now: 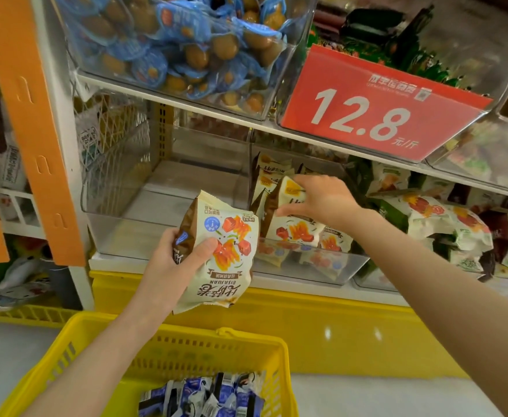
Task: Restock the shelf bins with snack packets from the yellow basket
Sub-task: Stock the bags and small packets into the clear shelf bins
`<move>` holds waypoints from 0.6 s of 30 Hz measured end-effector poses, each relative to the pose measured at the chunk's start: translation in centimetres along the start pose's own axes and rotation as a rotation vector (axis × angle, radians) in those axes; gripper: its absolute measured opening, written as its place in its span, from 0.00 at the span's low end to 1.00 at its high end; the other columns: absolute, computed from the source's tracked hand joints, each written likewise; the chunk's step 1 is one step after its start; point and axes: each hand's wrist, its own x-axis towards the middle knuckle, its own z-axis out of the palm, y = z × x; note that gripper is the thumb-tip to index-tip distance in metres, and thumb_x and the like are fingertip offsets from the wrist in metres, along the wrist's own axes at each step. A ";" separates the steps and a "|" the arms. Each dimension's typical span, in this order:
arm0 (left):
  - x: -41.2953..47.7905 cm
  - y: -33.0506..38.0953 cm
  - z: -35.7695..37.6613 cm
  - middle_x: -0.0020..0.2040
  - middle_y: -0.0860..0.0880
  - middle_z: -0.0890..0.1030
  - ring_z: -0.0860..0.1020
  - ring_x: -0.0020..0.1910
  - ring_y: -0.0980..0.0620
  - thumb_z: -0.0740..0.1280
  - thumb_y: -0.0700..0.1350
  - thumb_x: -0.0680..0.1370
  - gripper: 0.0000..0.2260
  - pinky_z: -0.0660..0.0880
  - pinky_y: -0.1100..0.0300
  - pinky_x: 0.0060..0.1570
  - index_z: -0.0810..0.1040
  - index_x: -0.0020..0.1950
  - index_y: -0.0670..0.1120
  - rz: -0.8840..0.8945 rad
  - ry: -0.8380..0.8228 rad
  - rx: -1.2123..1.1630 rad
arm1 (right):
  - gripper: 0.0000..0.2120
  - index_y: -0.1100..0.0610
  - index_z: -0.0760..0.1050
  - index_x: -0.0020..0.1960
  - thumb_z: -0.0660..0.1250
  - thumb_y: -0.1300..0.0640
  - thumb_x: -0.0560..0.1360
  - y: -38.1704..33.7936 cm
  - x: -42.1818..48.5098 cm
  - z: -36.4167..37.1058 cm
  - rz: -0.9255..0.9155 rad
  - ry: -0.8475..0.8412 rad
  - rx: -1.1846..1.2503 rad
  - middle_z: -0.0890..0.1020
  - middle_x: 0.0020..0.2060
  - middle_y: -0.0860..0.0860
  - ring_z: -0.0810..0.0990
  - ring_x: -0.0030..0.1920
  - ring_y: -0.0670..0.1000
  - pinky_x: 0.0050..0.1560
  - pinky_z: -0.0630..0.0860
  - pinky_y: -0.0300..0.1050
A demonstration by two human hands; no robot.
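Note:
My left hand (177,260) grips a cream and brown snack packet (225,254) printed with orange food, held in front of the shelf edge. My right hand (322,200) reaches into a clear shelf bin (322,266) and pinches another packet of the same kind (286,197) on top of the pile there. The clear bin to its left (132,233) holds nothing. The yellow basket (168,338) sits low in front of me with blue and white packets (207,395) in it.
The upper shelf carries a bin of blue-wrapped brown snacks (180,52) and a red price sign reading 12.8 (376,106). Green and white packets (445,224) fill the bin to the right. An orange upright (27,115) stands at the left; a yellow base (322,326) runs below.

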 end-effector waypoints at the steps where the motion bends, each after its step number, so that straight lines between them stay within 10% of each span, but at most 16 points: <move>1: 0.0 0.0 0.0 0.42 0.55 0.84 0.84 0.39 0.52 0.70 0.62 0.56 0.24 0.79 0.58 0.33 0.73 0.49 0.56 0.001 -0.002 0.003 | 0.42 0.52 0.65 0.70 0.66 0.29 0.64 -0.3 0.2 0.4 0.004 0.003 -0.034 0.79 0.59 0.52 0.77 0.59 0.56 0.55 0.73 0.51; 6: -0.1 0.0 0.0 0.43 0.56 0.84 0.84 0.40 0.53 0.69 0.61 0.58 0.21 0.78 0.62 0.30 0.75 0.48 0.57 0.024 -0.040 0.006 | 0.37 0.52 0.66 0.69 0.64 0.31 0.68 -0.2 -1.4 1.5 -0.033 0.034 -0.048 0.79 0.56 0.51 0.77 0.55 0.54 0.49 0.71 0.47; 13: 0.3 0.1 0.4 0.44 0.54 0.85 0.84 0.41 0.52 0.70 0.63 0.59 0.23 0.78 0.63 0.32 0.77 0.51 0.58 0.019 -0.102 0.028 | 0.17 0.56 0.71 0.64 0.54 0.50 0.81 5.8 -2.9 -0.2 0.234 0.278 0.631 0.79 0.58 0.53 0.76 0.58 0.50 0.54 0.68 0.41; 18: 1.0 0.0 0.5 0.43 0.55 0.85 0.84 0.40 0.53 0.72 0.74 0.45 0.35 0.78 0.63 0.32 0.77 0.48 0.61 0.022 -0.075 0.042 | 0.19 0.55 0.69 0.68 0.63 0.55 0.78 9.4 -2.1 1.7 0.220 -0.260 0.205 0.73 0.66 0.53 0.73 0.64 0.54 0.65 0.70 0.48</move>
